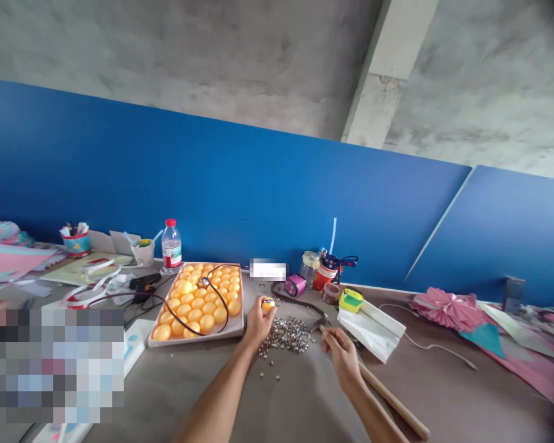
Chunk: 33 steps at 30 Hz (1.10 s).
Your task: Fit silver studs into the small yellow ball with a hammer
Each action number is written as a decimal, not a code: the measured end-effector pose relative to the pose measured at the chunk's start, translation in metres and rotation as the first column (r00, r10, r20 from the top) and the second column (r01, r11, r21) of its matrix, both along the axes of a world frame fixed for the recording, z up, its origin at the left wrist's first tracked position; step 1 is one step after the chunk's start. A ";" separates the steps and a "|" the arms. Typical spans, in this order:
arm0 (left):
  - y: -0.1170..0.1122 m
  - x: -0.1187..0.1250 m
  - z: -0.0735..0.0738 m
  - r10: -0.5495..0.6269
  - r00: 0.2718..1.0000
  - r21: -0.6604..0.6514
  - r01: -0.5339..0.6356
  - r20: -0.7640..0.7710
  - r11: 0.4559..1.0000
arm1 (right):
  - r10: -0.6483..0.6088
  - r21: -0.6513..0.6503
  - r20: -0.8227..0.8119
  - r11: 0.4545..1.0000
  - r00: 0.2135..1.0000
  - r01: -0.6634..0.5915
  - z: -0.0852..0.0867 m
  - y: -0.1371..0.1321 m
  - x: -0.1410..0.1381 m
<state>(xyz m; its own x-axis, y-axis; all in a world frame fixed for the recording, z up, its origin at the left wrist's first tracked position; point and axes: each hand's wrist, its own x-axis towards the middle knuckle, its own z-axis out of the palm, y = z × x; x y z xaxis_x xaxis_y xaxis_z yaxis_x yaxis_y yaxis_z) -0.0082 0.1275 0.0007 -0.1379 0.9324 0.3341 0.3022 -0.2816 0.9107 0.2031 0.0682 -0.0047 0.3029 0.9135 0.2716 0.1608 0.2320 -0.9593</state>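
My left hand (257,321) is closed around a small orange ball (268,303), held just above a heap of small silver metal pieces (287,335) on the grey table. My right hand (340,351) grips the wooden handle of a hammer (388,397), whose metal head (320,323) rests at the right edge of the heap. A white tray (234,330) holding several orange balls sits left of my left hand, with a black cable looping across it.
A water bottle (171,246), cups of pens (76,242), a black glue gun (144,283), tape rolls (295,284) and jars line the blue partition. Folded white paper (372,329) and pink paper decorations (447,307) lie to the right. A blurred patch covers the lower left.
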 end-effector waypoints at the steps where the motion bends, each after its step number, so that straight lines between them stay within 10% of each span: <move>1: 0.001 0.000 -0.001 0.010 1.000 0.010 -0.010 0.030 1.000 | -0.043 0.017 0.085 0.999 0.995 0.042 0.002 0.000 0.007; 7: 0.011 -0.001 -0.011 0.096 0.983 0.111 -0.114 0.154 0.987 | -0.309 0.146 0.640 0.948 0.703 0.284 -0.007 0.006 0.024; 13: 0.014 -0.002 -0.016 0.127 0.984 0.139 -0.144 0.127 0.980 | -0.107 -0.030 0.923 0.938 0.369 0.346 -0.014 0.003 0.005; 27: 0.005 0.000 -0.005 0.009 0.996 0.012 -0.010 0.092 1.000 | -0.016 -0.090 0.962 0.923 0.271 0.374 -0.002 0.004 0.019; 33: 0.007 0.002 -0.003 0.039 0.999 0.029 -0.040 0.038 0.999 | 0.053 -0.162 0.927 0.949 0.371 0.270 -0.002 0.007 0.059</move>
